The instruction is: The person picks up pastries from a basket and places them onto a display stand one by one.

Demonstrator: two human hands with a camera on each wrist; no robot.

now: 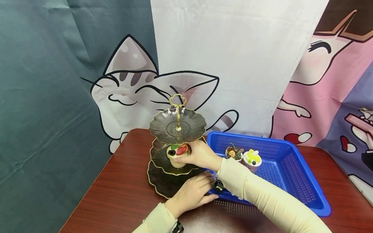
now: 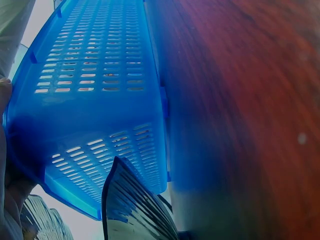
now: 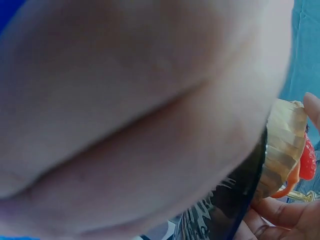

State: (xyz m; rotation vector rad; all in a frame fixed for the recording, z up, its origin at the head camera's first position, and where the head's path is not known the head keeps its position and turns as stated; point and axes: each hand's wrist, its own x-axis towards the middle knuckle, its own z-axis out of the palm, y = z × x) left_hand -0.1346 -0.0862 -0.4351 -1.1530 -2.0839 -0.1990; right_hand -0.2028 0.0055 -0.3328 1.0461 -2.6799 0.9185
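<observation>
My right hand (image 1: 201, 155) holds a small fruit-topped dessert cup (image 1: 178, 161) between thumb and fingers, over the middle plate (image 1: 158, 158) of a three-tier stand. Red, green and black fruit pieces top the cup. In the right wrist view its tan pleated side (image 3: 282, 150) shows beside a strawberry (image 3: 308, 159); much of that view is covered by the hand. My left hand (image 1: 192, 191) rests with extended fingers on the near left corner of a blue basket (image 1: 306, 181), beside the stand's bottom plate (image 1: 163, 179).
Inside the basket stand a dessert cup with a brown topping (image 1: 234, 153) and one with a yellow topping (image 1: 252, 159). The stand's top plate (image 1: 192, 126) and gold ring handle (image 1: 177, 101) rise above my right hand. A printed cloth (image 1: 233, 64) hangs behind the wooden table (image 1: 116, 191).
</observation>
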